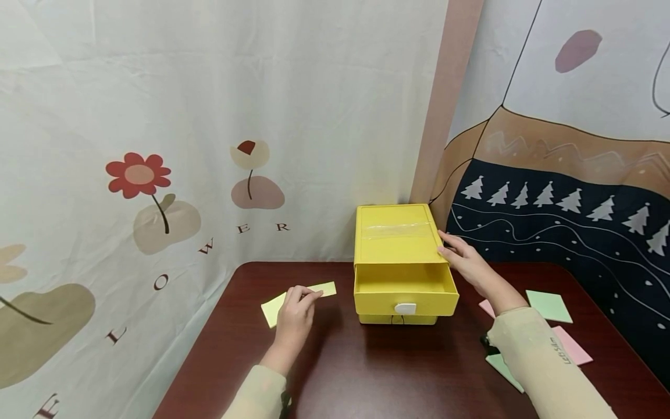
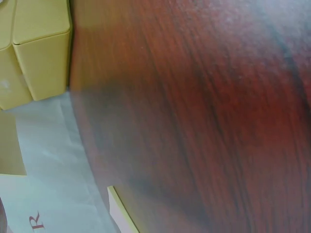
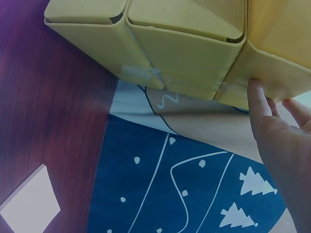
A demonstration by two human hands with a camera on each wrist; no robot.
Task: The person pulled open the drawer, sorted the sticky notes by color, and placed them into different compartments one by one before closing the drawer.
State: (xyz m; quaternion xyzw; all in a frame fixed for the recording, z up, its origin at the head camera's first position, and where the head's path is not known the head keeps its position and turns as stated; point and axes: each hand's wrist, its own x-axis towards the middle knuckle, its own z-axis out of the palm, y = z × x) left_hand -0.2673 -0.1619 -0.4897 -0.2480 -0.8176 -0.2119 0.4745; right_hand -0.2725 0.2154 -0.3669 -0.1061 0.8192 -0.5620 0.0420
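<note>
- Yellow note [image 1: 327, 288] now, near nine o'clock from the yellow box [image 1: 400, 247], pinched in my left hand [image 1: 295, 317]; light pressure should spare it creases.
- Top drawer [image 1: 377, 305] juts toward six; I'd brace gently.
- Left fingers angle to one; right hand [image 1: 468, 263] at three, fingers extended, touching the side.

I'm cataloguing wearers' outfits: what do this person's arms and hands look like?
The left hand and right hand are ungloved. The left sleeve and right sleeve are long and pale cream. The right one carries small dark lettering, not surely readable. A small black object shows at each sleeve's end; I can't tell what it is.
</note>
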